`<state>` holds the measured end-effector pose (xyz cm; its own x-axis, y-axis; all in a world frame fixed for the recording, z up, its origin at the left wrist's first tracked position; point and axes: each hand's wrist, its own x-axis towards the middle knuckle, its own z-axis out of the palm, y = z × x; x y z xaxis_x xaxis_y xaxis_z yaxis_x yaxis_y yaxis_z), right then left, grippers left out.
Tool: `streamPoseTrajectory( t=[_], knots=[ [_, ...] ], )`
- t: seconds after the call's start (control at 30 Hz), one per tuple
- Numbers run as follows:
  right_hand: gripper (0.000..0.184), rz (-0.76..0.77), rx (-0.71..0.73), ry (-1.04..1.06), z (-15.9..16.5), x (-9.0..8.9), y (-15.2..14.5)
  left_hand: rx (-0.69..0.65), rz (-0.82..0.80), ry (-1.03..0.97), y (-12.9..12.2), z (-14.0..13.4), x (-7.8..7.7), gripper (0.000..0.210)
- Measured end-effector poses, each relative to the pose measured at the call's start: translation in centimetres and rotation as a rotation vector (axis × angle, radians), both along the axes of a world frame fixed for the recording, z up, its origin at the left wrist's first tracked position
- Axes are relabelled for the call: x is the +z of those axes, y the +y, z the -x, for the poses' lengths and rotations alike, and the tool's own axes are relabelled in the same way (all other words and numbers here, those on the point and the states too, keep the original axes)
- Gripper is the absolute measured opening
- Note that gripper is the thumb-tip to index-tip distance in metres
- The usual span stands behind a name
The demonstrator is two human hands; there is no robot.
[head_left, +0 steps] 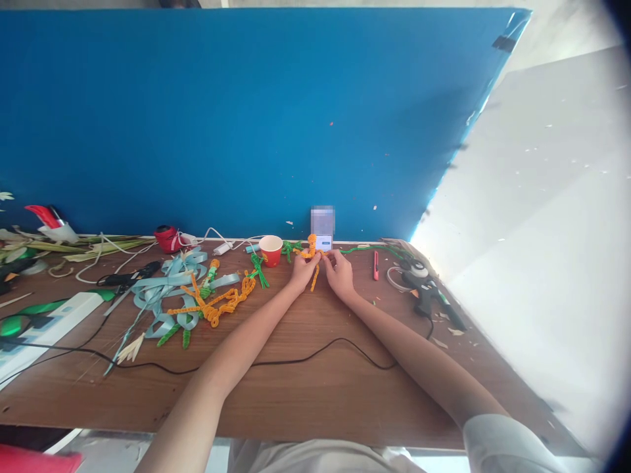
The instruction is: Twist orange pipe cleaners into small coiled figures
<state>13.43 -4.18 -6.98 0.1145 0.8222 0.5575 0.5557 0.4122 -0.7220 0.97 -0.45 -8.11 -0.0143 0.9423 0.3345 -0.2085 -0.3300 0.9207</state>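
- The orange fuzzy piece (312, 243) is up in the person's fingers, over the worktop (315, 401) near the middle of its far edge. Looks like pipe cleaner to me.
- Left hand (302, 272) has it pinched. Right hand (340, 272) is bunched up right at its side; can't tell if it's actually gripping a strand.
- Progress, my guess: partway. The top is wound into a tight coil, but one thin strand dangles loose below, so that bit looks unfinished.
- Phone (323, 228) is propped just behind it against the blue panel (246, 125), smooth and flat.
- Left of that: a round red paper cup (271, 256), then fuzzy green bits (258, 272).
- Toward the left edge, a knobbly orange bundle (231, 303) sits beside shiny, curly blue ribbon (170, 282).
- Toward the right edge: slim red cutter (376, 266), then a chunky glue gun (424, 290).
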Motion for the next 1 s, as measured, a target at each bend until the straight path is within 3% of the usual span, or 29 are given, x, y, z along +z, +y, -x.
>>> streamPoseTrajectory(
  t=[0.37,0.73,1.0],
  knots=[
    [0.03,-0.02,0.01,-0.122,-0.2,-0.01,-0.27,-0.101,0.055,-0.062,-0.19,0.04,0.42,0.031],
    [0.03,0.042,-0.054,-0.253,0.0,-0.11,-0.44,-0.016,0.04,0.005,-0.35,-0.03,0.2,0.018],
    [0.03,0.085,-0.018,-0.254,-0.2,-0.22,-0.08,-0.019,0.01,0.041,-0.37,-0.02,0.2,0.02]
  ],
)
